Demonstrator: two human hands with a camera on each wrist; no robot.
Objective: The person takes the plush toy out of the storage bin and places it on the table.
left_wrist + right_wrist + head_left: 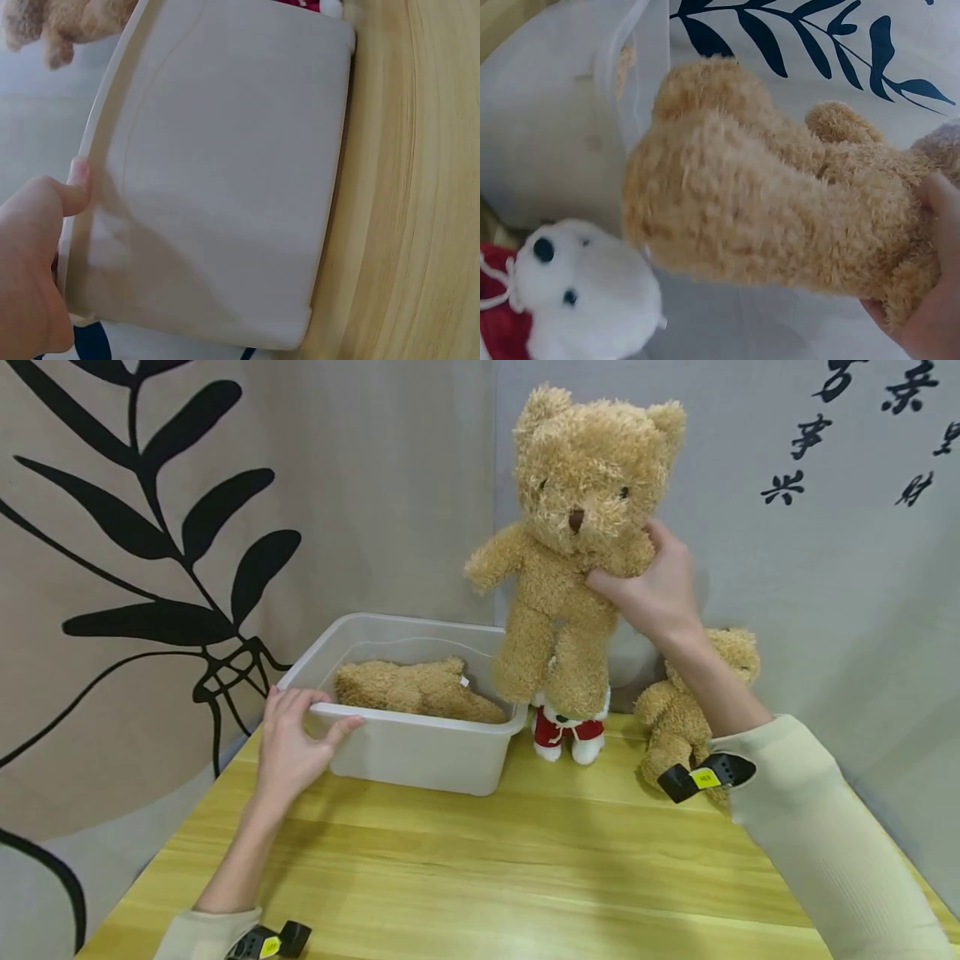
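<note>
My right hand (660, 581) grips a large tan teddy bear (555, 560) at its chest and arm, holding it upright above the table beside the bin. In the right wrist view the bear's legs (697, 172) stretch toward the bin. My left hand (294, 745) holds the near left corner of a translucent white plastic bin (420, 756), its thumb along the near rim. Inside the bin lies another brown plush toy (405, 687). Behind the held bear's feet stands a white plush toy in red clothes (566, 735), partly hidden in the head view; its head (585, 300) shows in the right wrist view.
A smaller teddy bear (667, 718) sits at the right against the wall, partly behind my right forearm. The wooden table (480, 868) meets grey and beige backdrops, with a black leaf print (161, 620) at the left and black written characters at the upper right.
</note>
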